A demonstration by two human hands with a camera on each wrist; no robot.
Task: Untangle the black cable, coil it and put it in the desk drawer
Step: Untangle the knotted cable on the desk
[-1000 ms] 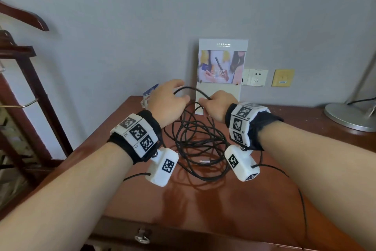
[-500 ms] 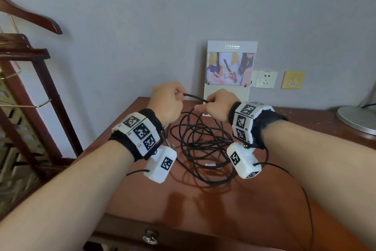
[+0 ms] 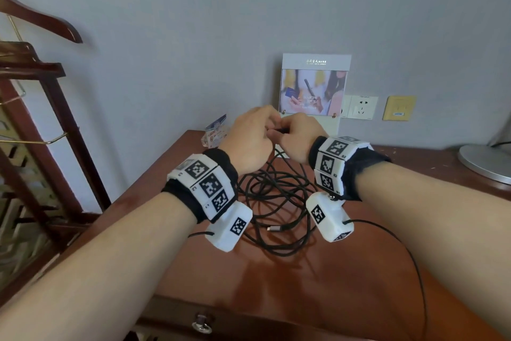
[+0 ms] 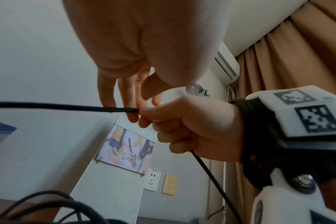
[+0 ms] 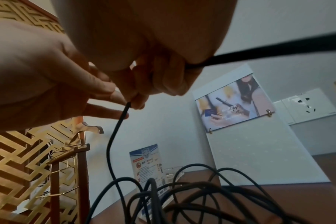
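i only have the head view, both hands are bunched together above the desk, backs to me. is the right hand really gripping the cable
Observer: Yes. The left wrist view shows the right hand fisted round the black cable, which comes out again below the fist.
Operator: and the left hand, pinching it too
Observer: The right wrist view shows the left hand with fingers stretched fairly straight up to the cable. I can't confirm a pinch.

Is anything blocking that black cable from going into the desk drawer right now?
Yes. The drawer at the front of the desk is shut, its ring pull untouched. Both the left hand and right hand grip the black cable above it, so neither is free.
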